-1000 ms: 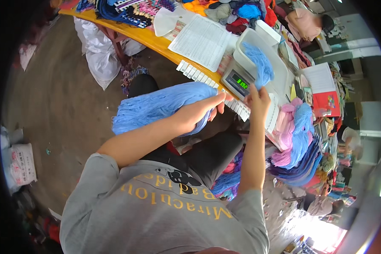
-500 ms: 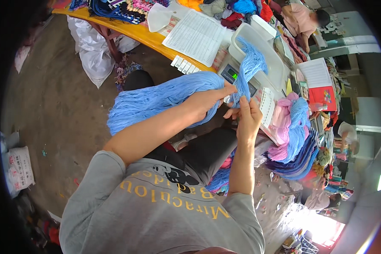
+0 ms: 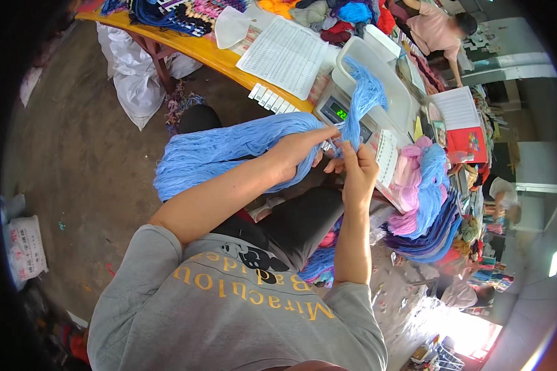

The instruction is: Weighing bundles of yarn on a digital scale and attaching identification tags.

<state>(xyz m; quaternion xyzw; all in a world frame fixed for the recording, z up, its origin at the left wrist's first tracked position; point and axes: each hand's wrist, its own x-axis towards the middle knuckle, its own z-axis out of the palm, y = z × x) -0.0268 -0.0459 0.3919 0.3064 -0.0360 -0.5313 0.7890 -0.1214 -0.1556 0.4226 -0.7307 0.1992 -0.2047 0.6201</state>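
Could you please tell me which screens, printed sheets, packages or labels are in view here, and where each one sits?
Scale display: small dark screen with green digits, on the scale before the hands.
Printed sheet: white table of rows, on the yellow table.
Red booklet: at the right, below a white lined pad.
White sack: printed, on the floor at the left.

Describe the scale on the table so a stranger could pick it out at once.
Start at the long yellow table along the top. Near its right end, beside the printed sheet, sits the scale. It alone has a glowing green display, and a white tray on top holds blue yarn.
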